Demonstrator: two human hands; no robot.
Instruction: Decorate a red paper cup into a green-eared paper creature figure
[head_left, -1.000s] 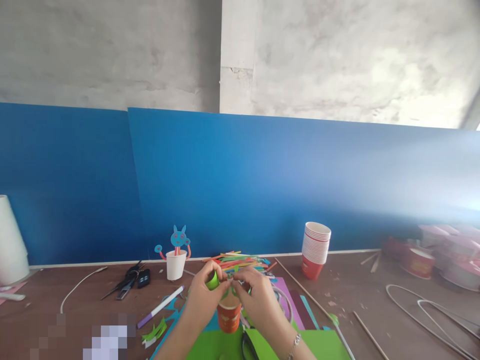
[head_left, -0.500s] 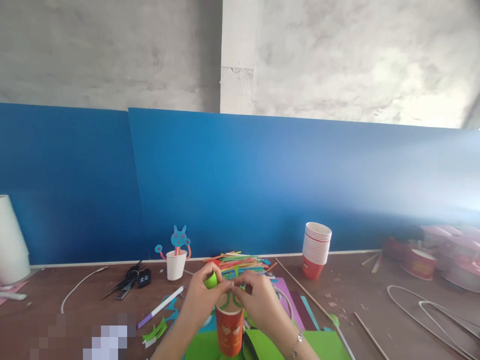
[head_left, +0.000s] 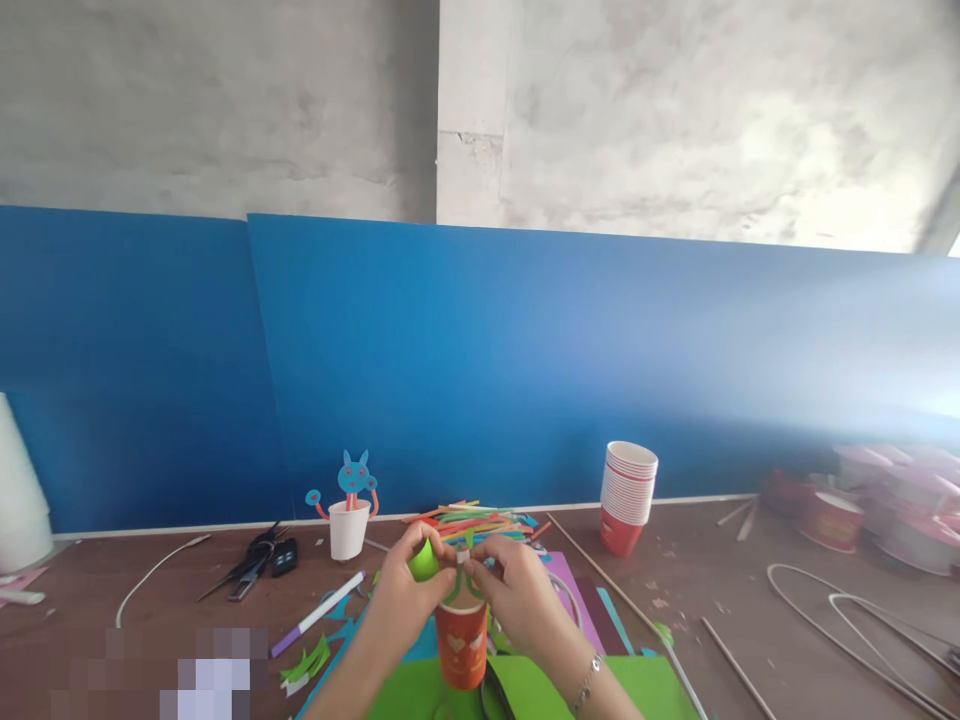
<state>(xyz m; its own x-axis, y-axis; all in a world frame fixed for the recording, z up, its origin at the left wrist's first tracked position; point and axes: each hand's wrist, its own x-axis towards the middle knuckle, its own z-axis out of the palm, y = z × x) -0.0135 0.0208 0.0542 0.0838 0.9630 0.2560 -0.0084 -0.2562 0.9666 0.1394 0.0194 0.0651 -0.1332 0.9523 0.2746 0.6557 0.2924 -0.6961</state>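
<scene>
An orange-red paper cup (head_left: 463, 650) with heart-shaped marks stands upright below my hands. Thin green straws (head_left: 453, 592) rise from its mouth. Closed in a pinch, my left hand (head_left: 414, 585) grips the straws' upper part from the left. My right hand (head_left: 516, 590), wearing a bracelet, pinches there from the right. A small white piece (head_left: 463, 555) shows between the fingertips; its kind is unclear. Bright green paper (head_left: 424, 562) shows through the gap between my left thumb and forefinger. My fingers partly hide the straws.
Green paper (head_left: 600, 685) lies under the cup, beside black-handled scissors (head_left: 495, 692). Behind are colourful sticks (head_left: 487, 522), a white cup with a blue paper figure (head_left: 349, 530) and stacked cups (head_left: 628, 500). A marker (head_left: 319, 615) and scissors (head_left: 255, 560) lie left; rods and a cable (head_left: 847, 590) lie right.
My fingertips have parted slightly, and the small white piece now shows between them. The cup sits a little higher in view. The whole view has shifted slightly.
</scene>
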